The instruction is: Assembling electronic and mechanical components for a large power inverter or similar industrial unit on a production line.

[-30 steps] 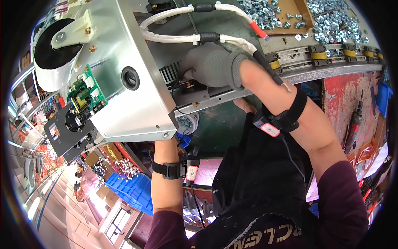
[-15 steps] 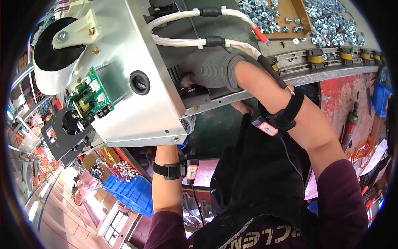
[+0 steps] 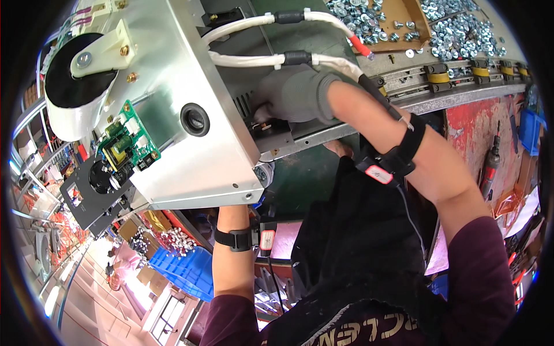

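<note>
My right hand (image 3: 294,95), in a grey knitted glove, reaches into the open side of a sheet-metal housing (image 3: 190,155). Its fingers are bent together low inside, beside a small brass-coloured bolt (image 3: 264,126); what they hold, if anything, is hidden. Over the glove run two white-sleeved cables (image 3: 245,59) with black bands, one ending in a red tip (image 3: 361,46). My left forearm (image 3: 232,271) goes up under the housing's lower edge, and the left hand is hidden behind it. A green circuit board (image 3: 130,138) and a round black grommet (image 3: 195,119) are on the housing's face.
Loose screws (image 3: 464,37) lie at the far right around a cardboard tray (image 3: 412,17). A metal roller rail (image 3: 461,92) curves along the bench there. A power screwdriver (image 3: 491,161) hangs on the right. Lower left stands a blue crate (image 3: 182,271).
The view has shifted slightly, so the housing sits a little lower. My right forearm has turned a little, with the hand still at the same spot inside the housing.
</note>
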A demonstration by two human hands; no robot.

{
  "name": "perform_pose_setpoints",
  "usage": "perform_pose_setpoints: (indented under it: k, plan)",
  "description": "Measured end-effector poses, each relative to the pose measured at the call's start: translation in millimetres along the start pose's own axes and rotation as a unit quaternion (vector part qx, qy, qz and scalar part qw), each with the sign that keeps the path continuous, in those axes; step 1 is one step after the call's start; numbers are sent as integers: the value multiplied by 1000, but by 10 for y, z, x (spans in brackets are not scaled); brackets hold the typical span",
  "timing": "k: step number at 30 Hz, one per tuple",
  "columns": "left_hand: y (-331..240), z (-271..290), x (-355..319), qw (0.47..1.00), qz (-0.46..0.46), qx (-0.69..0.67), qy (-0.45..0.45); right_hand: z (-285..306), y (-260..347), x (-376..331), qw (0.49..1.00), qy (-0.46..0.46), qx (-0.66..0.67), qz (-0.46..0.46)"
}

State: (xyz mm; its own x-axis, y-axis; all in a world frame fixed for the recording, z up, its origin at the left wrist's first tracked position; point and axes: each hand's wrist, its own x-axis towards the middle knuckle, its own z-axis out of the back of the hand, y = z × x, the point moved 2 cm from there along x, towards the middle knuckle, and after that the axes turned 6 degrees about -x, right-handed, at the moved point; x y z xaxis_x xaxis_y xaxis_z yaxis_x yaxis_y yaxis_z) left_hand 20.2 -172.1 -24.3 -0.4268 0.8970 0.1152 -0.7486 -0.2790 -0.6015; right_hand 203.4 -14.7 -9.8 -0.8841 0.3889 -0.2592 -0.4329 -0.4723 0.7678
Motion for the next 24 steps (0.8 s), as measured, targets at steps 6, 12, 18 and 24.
perform_pose_setpoints:
  k: [6,12,18,24]
  plan:
    - [314,-59,-131,999,-32,20,34,-44,44,6,998,-8,-40,-48]
    - [678,-333,232,995,-71,46,51,-142,452,-152,985,-122,-90,-80]
    - [753,-387,110,988,-131,45,70,-466,761,-269,942,-273,-114,-161]
    - [-325,-39,217,962,-195,183,60,-645,752,-279,904,-353,-63,-230]
